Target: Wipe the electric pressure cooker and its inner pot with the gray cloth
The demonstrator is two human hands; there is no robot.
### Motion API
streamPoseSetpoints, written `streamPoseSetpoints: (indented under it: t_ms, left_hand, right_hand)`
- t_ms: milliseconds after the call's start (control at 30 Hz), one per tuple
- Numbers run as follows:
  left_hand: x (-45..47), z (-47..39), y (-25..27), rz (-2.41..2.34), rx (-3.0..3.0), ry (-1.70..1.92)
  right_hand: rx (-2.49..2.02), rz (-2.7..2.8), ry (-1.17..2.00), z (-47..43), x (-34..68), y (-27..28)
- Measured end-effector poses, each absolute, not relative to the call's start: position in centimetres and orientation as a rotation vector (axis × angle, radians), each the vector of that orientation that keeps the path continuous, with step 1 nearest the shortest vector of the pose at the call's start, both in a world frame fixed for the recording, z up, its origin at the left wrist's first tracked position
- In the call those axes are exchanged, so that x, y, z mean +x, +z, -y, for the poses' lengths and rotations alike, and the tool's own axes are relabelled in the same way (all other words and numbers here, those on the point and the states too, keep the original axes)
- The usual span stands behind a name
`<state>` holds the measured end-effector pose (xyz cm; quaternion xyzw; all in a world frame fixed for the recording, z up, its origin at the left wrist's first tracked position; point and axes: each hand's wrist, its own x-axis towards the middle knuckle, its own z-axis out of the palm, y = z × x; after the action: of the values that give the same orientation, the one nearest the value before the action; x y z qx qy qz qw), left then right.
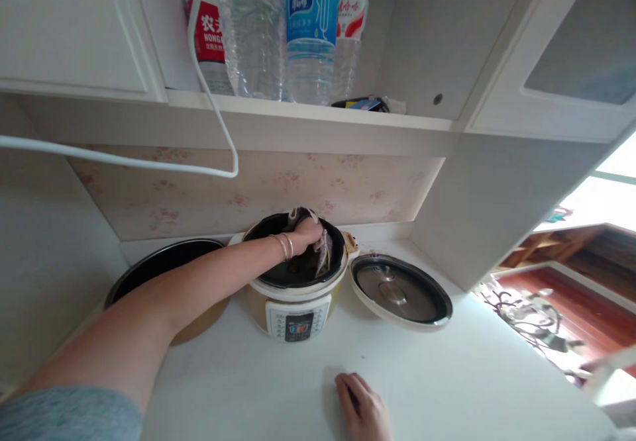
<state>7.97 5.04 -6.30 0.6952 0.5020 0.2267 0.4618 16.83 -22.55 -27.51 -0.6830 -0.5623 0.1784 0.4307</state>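
My left hand [307,234] is closed on a crumpled, patterned cloth [324,254]. It holds the cloth against the far right part of the dark inside of an electric pressure cooker [260,305], which stands uncovered with its control panel facing me. Part of the cloth sticks up at the cooker's back rim; the rest hangs down inside. My right hand [365,409] rests on the white countertop [432,381] in front of the cooker, its fingers curled in loosely and nothing visible in them.
The cooker's lid [397,292] lies underside up at the right. A dark-lined inner pot [161,262] stands left, partly behind my forearm. Overhead, a shelf [298,111] holds several plastic bottles [313,37]. A white bent rod [149,163] hangs in front. A side panel [501,196] bounds the right.
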Motion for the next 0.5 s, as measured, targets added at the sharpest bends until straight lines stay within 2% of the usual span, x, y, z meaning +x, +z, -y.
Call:
streamPoseSetpoints:
  t_ms: [200, 267, 367, 500]
  left_hand:
    - [5.9, -4.1, -7.1, -1.119, 1.756, 0.483]
    - [4.0, -3.5, -6.9, -0.979, 1.776, 0.295]
    - [1.1, -3.8, -5.6, -0.755, 1.883, -0.169]
    - [-0.8, -6.6, -4.2, -0.980, 2.312, -0.543]
  right_hand:
    - [-1.712, 1.529, 0.553, 22.6, 17.4, -27.2]
    - [-1.712, 1.544, 0.570, 22.7, 17.6, -27.3]
    - [-1.699, 1.551, 0.562, 22.8, 17.6, -27.4]
    - [-1.689, 1.565, 0.533, 22.9, 17.4, -27.4]
